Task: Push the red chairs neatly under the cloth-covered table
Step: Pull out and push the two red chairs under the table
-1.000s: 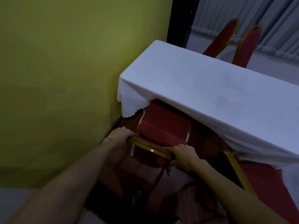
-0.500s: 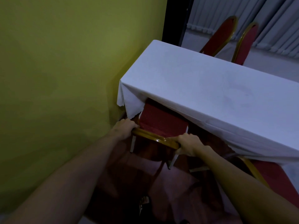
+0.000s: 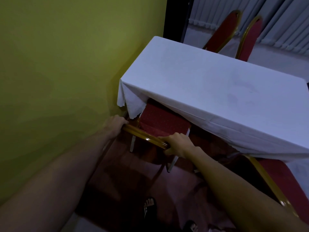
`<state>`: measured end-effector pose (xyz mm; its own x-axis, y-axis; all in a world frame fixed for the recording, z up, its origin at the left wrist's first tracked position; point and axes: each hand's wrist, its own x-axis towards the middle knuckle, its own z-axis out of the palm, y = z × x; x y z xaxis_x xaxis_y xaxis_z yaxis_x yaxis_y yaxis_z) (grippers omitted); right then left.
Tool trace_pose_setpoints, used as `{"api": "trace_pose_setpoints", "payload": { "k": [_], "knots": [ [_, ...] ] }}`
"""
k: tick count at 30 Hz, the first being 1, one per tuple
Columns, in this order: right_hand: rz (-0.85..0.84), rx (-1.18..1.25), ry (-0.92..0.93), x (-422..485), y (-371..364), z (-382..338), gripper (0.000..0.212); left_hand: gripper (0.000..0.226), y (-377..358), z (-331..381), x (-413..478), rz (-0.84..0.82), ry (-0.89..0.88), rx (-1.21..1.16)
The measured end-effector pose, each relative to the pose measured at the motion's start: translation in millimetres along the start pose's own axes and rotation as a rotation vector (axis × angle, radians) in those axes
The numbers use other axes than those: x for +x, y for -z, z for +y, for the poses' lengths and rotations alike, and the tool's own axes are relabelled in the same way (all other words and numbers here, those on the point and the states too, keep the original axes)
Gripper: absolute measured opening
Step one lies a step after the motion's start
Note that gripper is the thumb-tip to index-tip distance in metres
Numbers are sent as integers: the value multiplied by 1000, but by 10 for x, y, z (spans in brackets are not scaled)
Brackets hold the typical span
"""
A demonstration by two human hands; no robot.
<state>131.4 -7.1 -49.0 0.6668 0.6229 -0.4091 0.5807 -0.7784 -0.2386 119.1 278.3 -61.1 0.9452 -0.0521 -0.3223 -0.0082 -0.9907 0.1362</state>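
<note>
Since the earlier views, the red upholstered chair with the gold metal frame (image 3: 160, 123) has travelled further in: its seat now sits largely beneath the hanging edge of the white tablecloth (image 3: 133, 108), where more seat stood exposed a second ago. Judged from this, the first chair is nearly home, with only a short final push outstanding.

Both hands are clamped on the chair's gold top rail. The left hand (image 3: 115, 124) holds the rail's end nearest the yellow-green wall (image 3: 66, 72); the right hand (image 3: 178, 144) wraps the opposite end. The chair lies directly ahead of both grips, between them and the cloth-covered worktop (image 3: 209, 84).

A second red chair (image 3: 275, 181) stands at the right, apparently not yet fully tucked, though dim light limits certainty.
</note>
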Motion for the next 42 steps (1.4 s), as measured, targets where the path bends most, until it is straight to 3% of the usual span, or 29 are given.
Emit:
{"api": "trace_pose_setpoints", "payload": {
  "k": [9,14,20,28,35,42],
  "knots": [
    [5,-55,-7,4,-42,-26,66,47,2,46,-94,60,24,-95],
    [21,35,-43,-60,-20,22,85,60,144,37,-184,-12,-40,-217],
    [140,94,-179,-374,-3,255,97,51,260,459,-137,298,-72,-496],
    [280,175,-451,-1448,-63,1059,84,60,52,1675,83,140,-313,-436],
    [411,271,-619,-2757,-361,2044,78,64,-300,3204,55,38,-449,-353],
    [277,255,-512,-3573,-681,2615,68,74,-709,4524,-230,-67,-511,-245]
  ]
}}
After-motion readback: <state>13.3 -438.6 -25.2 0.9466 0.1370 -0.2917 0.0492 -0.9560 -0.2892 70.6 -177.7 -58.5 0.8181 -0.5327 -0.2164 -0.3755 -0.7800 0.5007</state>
